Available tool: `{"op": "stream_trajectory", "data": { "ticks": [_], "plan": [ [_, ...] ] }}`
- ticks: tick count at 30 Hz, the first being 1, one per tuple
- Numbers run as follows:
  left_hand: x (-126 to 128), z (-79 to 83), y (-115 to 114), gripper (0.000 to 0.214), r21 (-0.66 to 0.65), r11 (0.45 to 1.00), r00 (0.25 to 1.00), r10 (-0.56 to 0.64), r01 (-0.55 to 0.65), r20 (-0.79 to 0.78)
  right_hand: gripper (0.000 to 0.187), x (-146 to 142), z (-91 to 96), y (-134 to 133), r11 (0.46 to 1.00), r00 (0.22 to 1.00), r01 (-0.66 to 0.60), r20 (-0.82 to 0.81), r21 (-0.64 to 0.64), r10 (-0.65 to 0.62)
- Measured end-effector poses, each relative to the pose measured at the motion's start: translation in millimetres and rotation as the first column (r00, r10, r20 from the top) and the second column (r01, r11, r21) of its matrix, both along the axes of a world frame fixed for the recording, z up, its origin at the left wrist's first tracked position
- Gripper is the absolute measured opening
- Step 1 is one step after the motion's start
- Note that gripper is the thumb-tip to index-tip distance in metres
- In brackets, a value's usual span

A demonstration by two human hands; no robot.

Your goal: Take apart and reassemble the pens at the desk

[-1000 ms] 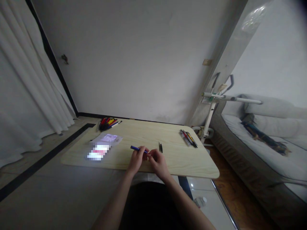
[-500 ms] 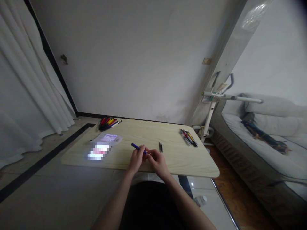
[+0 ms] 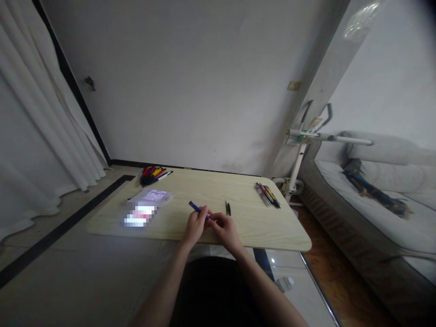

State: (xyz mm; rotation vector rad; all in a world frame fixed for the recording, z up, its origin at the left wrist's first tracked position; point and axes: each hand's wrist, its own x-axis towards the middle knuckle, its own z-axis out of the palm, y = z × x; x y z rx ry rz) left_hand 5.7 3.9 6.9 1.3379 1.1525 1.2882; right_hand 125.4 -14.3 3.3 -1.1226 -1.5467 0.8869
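Both hands meet over the near edge of a light wooden table [image 3: 265, 227]. My left hand [image 3: 195, 226] is closed round a blue pen [image 3: 195, 207], whose free end points up and to the left. My right hand [image 3: 223, 230] is pinched at the pen's other end, fingers curled; what it grips there is too small to make out. Two small dark pen parts [image 3: 227, 208] lie on the table just beyond my right hand.
A bundle of red, yellow and black pens [image 3: 152, 175] lies at the far left corner. A row of assembled pens [image 3: 267, 195] lies at the right. Papers [image 3: 147, 205] sit left of my hands. An exercise machine [image 3: 303, 150] and a sofa [image 3: 384, 195] stand to the right.
The blue pen's free end has tilted up and shifted slightly right. Both hands stay together at the table's near edge.
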Motion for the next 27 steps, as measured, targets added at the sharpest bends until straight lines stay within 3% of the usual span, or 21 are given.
{"op": "stream_trajectory", "data": {
  "ticks": [17, 27],
  "plan": [
    [1.4, 2.1, 0.0, 0.039, 0.009, 1.0, 0.997, -0.004, 0.005, -0.082, 0.014, 0.3, 0.9, -1.8, 0.999, 0.998, 0.043, 0.04, 0.018, -0.044],
    [3.5, 1.1, -2.4, 0.033, 0.048, 0.999, 1.0, -0.001, 0.001, 0.001, 0.017, 0.8, -5.6, 1.7, 0.999, 0.998, 0.046, 0.044, 0.022, -0.047]
  ]
}}
